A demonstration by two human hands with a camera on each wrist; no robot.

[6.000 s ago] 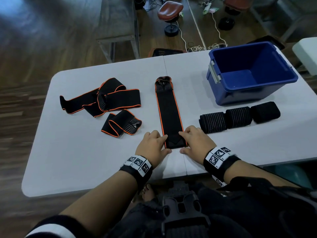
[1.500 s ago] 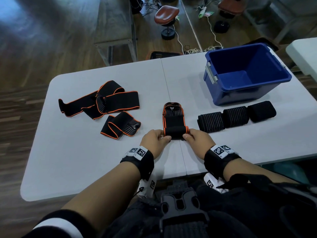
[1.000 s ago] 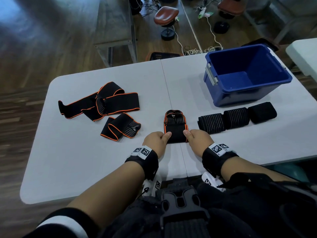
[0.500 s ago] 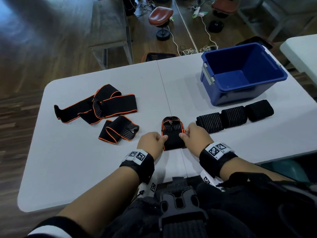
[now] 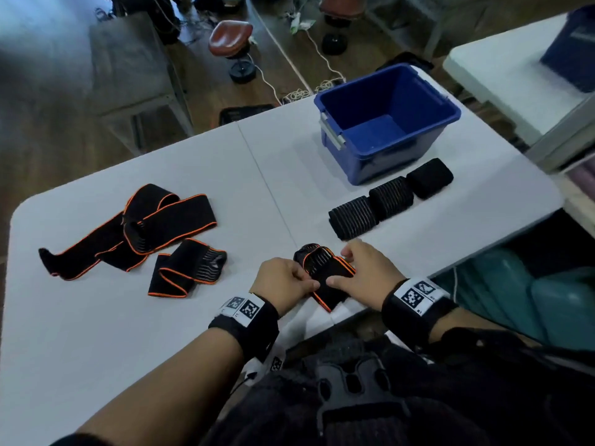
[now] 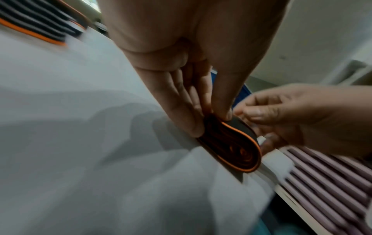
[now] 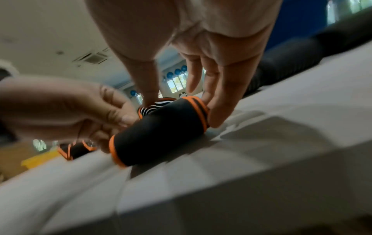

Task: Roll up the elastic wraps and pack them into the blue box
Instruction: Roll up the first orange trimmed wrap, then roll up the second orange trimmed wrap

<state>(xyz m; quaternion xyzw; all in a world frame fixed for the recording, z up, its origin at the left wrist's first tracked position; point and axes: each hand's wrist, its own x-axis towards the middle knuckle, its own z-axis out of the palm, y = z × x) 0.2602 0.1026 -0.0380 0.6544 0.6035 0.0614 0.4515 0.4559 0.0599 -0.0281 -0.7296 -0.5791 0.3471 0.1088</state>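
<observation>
On the left of the white table (image 5: 96, 333) lie loose wraps (image 5: 135, 226), black with orange edging, flat and floppy. A shorter folded wrap (image 5: 185, 268) lies just beside them.

At the table's near edge, in the middle, both hands hold a nearly finished roll (image 5: 325, 272). The left hand (image 5: 283, 281) pinches the roll's left end between thumb and straightened fingers (image 6: 181, 114), which press flat against the coiled layers. The right hand (image 5: 367, 275) grips the right end, thumb on top near the striped tail flap and fingers (image 7: 219, 111) curled down against the end of the roll, so both hands are closed around it.

The fabric looks light, soft and springy. It would likely uncoil if released, so it is best held at both ends with the loose tail pressed down until it fastens.

To the right sit three rolls (image 5: 389, 197) in a row, touching one another. Just behind them stands the blue box (image 5: 357, 159), open, with nothing visible inside.
</observation>
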